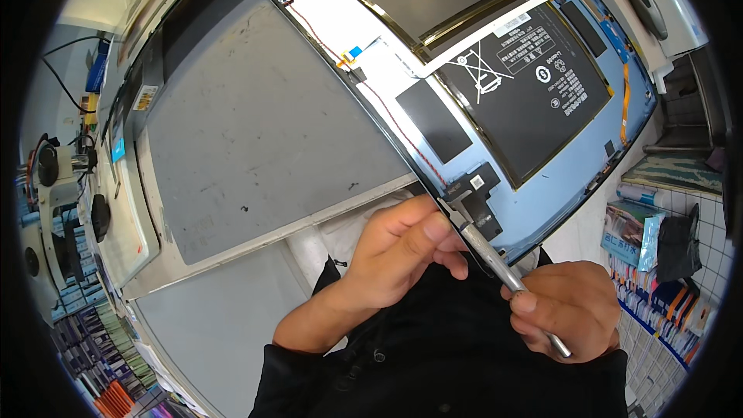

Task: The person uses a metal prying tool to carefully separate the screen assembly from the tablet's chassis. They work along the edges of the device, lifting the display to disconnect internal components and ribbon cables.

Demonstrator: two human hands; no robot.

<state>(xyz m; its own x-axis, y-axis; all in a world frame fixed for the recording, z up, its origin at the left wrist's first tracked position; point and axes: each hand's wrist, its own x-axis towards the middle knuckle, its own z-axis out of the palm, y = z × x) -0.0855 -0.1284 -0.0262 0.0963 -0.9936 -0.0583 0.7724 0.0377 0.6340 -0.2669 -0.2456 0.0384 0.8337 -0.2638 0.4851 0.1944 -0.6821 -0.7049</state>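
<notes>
Holding a slim silver metal tool (pixel 507 275) in a closed right hand (pixel 569 310), long axis slanting up-left to the near corner of an opened blue tablet back (pixel 534 178); left hand (pixel 398 251) nearer, fingertips pinched on that corner above the grey tabletop (pixel 255 139).

The slim silver tool (pixel 503 271) looks like brushed metal, smooth with a dull shine. The opened tablet shell (pixel 588 147) shows pale blue metal or plastic inside, satin and smooth, carrying a large black battery pack (pixel 534 85) with a matt film skin and a glossy brassy edge. The grey work mat (pixel 263 131) is matt, rubbery, scuffed and speckled. The black sleeve (pixel 433 364) is soft matt cloth.
</notes>
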